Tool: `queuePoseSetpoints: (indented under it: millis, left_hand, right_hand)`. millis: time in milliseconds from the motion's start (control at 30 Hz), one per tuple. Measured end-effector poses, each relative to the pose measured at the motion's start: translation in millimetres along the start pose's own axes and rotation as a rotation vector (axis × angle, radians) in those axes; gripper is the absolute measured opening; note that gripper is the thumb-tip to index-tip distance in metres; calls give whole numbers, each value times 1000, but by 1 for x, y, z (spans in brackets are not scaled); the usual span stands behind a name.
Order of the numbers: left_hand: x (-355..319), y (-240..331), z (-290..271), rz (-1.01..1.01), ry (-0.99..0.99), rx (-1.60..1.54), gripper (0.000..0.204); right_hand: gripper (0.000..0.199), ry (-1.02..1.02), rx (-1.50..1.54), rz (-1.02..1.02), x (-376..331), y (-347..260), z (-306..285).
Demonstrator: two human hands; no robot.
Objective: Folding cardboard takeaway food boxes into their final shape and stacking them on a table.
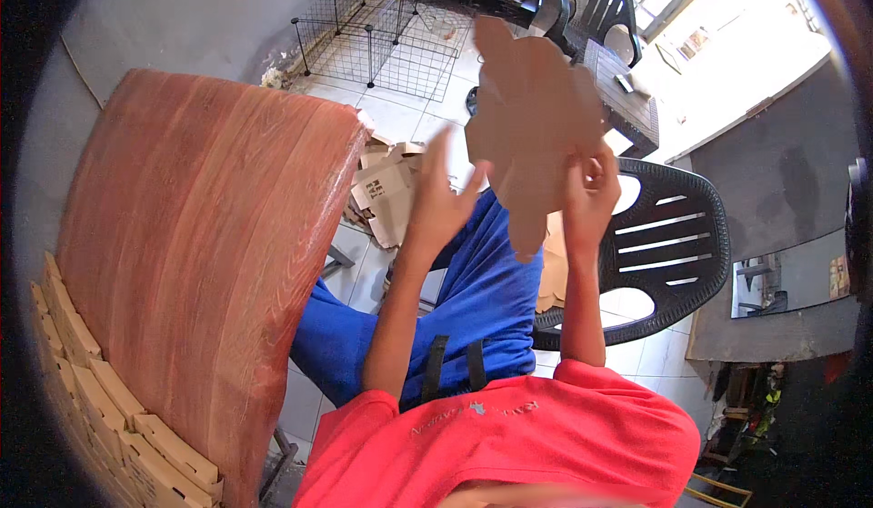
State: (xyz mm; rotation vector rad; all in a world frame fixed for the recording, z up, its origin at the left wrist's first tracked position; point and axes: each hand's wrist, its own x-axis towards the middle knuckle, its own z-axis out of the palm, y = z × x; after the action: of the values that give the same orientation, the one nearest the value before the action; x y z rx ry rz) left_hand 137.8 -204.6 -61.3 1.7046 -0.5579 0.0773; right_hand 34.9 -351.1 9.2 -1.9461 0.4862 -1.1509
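Note:
A flat piece of brown cardboard [532, 117], cut with an uneven, lobed outline, is held up in front of me above my lap. My right hand [589, 197] pinches its lower right edge. Beside the left edge is my left hand [443, 201], fingers spread and slightly blurred. Its thumb side comes close to the cardboard; whether it touches I cannot tell. More flat cardboard [552, 267] lies by my right thigh, on the seat of a black plastic chair [677, 244], partly hidden by my right arm.
To my left stands a wood-patterned table [209, 235] with folded cardboard boxes [127, 426] stacked along its near left side. Cardboard scraps [386, 194] lie in a pile beyond the table's right edge. Farther off are a black wire pen [391, 49] and another black chair [600, 3].

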Motion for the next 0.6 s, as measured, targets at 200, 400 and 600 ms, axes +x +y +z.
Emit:
queuePoseSetpoints:
  millis: [200,400,600]
  left_hand:
    - [-20,38,4,-17,-316,-922,62]
    - [-14,31,-23,-487,-178,-1326,34]
    - [-24,44,-39,-436,-279,-1265,39]
  right_hand:
    - [51,-661,-108,-378,-22,-31,27]
    - [55,-752,-314,-509,-14,-51,15]
    - [70,-797,-358,-505,-11,-48,5]
